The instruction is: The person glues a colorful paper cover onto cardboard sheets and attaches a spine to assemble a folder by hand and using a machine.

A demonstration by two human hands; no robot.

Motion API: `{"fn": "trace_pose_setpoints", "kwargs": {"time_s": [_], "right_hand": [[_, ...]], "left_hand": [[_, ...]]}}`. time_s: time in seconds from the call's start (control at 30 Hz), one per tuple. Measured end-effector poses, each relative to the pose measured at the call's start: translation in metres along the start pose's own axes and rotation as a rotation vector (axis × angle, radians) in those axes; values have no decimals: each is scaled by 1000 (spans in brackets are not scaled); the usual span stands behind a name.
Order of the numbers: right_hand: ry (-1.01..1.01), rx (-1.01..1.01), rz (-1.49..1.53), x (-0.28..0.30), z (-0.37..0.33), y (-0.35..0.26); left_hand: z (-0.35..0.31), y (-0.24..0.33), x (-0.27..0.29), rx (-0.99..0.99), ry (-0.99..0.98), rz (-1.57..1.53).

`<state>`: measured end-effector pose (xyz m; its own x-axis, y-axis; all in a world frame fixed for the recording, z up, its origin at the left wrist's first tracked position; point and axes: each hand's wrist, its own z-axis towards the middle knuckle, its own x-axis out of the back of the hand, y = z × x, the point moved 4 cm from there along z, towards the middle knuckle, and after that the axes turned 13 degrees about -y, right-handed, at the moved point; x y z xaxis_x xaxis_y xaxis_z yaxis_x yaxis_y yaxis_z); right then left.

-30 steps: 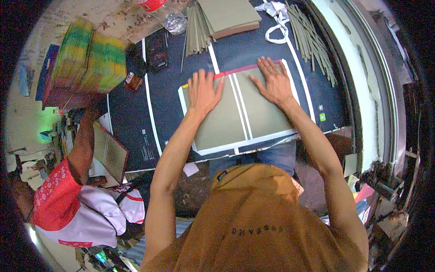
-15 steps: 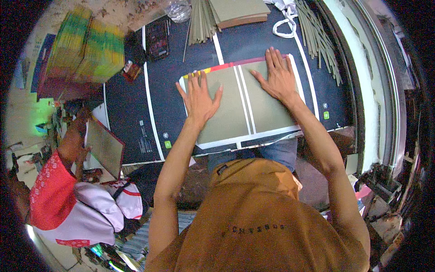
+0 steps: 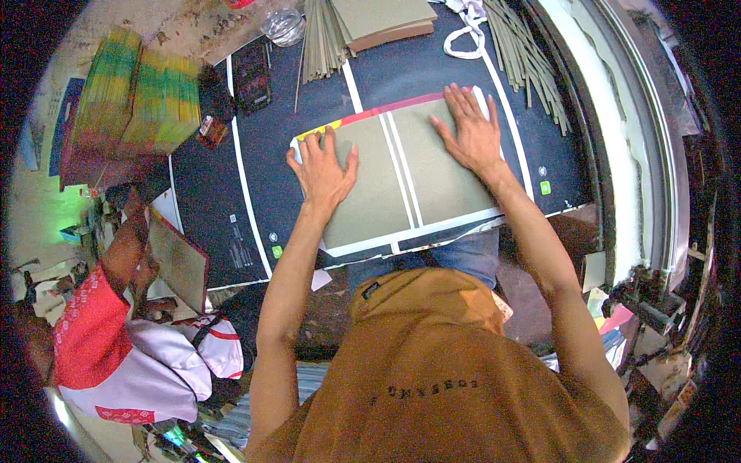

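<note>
Two grey-brown boards with a narrow strip between them lie on a white-edged cover sheet, like an opened book cover (image 3: 363, 201). Along its far side a coloured flap (image 3: 370, 112), yellow to red to maroon, is folded over the boards. My left hand (image 3: 320, 171) rests on the left board, fingers spread and bent, tips at the yellow end of the flap. On the right board my right hand (image 3: 472, 139) lies flat, fingertips on the maroon end and thumb apart. Neither hand grips anything.
Board strips (image 3: 323, 42), a stack of boards (image 3: 394, 19), a dark phone-like device (image 3: 252, 73) and more strips (image 3: 532, 69) lie along the dark tabletop's far side (image 3: 201, 193). Stacked yellow-green printed sheets (image 3: 162, 96) stand at left. Another person (image 3: 108, 332) handles a board (image 3: 177, 255).
My left fingers have bent more and drawn back slightly from the flap's edge. My right hand stays flat at the far right, its fingertips slightly nearer. The whole view has shifted a little.
</note>
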<state>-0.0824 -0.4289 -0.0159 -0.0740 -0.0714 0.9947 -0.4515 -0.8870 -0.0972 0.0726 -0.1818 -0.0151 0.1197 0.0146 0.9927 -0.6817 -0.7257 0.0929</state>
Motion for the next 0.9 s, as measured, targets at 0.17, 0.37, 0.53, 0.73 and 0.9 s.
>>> {"fn": "trace_pose_setpoints", "kwargs": {"time_s": [0.17,0.37,0.53,0.73,0.9], "right_hand": [[62,6,21,0,0,-7],[76,-12,-46,0,-5,2],[52,-11,-59,0,-4,1],[44,-3,-56,-1,-1,2],[23,-8,-95,7,5,-18]], "left_hand": [[42,42,2,-124,109,-69],[47,97,-27,-319,-64,-218],[6,9,-16,-99,-29,-25],[-16,-8,-11,162,5,90],[-21,-9,-9,214,67,71]]}}
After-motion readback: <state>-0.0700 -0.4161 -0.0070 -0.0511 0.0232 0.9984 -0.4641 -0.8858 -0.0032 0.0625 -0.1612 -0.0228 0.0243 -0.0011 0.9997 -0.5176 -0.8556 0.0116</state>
